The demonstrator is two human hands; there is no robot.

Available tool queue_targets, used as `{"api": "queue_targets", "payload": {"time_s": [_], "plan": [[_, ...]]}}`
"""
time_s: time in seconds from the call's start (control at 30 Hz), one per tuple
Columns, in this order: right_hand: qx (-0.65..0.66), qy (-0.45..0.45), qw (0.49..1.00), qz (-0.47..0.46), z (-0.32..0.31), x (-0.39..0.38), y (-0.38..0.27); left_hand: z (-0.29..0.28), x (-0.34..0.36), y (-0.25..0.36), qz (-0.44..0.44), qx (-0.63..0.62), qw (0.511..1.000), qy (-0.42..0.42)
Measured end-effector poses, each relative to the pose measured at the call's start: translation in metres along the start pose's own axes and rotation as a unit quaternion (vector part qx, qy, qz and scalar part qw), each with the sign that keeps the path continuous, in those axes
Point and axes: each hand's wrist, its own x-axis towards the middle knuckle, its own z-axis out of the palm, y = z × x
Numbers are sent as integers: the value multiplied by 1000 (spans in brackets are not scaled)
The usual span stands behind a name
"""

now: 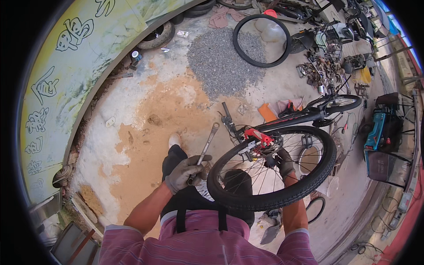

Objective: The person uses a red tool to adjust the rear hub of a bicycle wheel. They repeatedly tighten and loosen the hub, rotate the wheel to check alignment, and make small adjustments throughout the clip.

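Observation:
My left hand [184,173], in a grey work glove, is closed around a metal combination wrench [209,142]. The wrench's ring end points up and away from me. My right hand [285,162], also gloved, is behind the spokes, with its fingers curled at the black wheel hub [270,161]; the spokes partly hide them. The bicycle wheel [269,202], with a knobby black tyre, lies tilted in front of my body. Next to the hub is a red fork part [259,136]. The black bicycle frame [291,119] runs off to the far right.
A loose tyre [236,44] lies on a grey gravel patch [207,62]. Metal scrap parts [320,70] are heaped at the far right. Beyond them stands a blue tricycle vehicle [375,128]. A tub [309,160] sits behind the wheel. A painted wall [88,57] curves along the left.

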Motion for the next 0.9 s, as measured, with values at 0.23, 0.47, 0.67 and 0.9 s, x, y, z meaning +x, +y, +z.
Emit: {"api": "queue_targets", "payload": {"time_s": [0.23, 0.47, 0.67, 0.9], "plan": [[199, -127, 962, -138, 31, -8, -3, -94, 166, -6, 2, 175, 979, -104], [182, 34, 958, -219, 63, -31, 0, -81, 235, -60, 135, 185, 945, -233], [148, 102, 926, -333, 40, -7, 33, -89, 238, -102, 147, 205, 941, -224], [143, 147, 869, -450, 52, 0, 31, -62, 226, -94, 216, 149, 944, -199]]}}
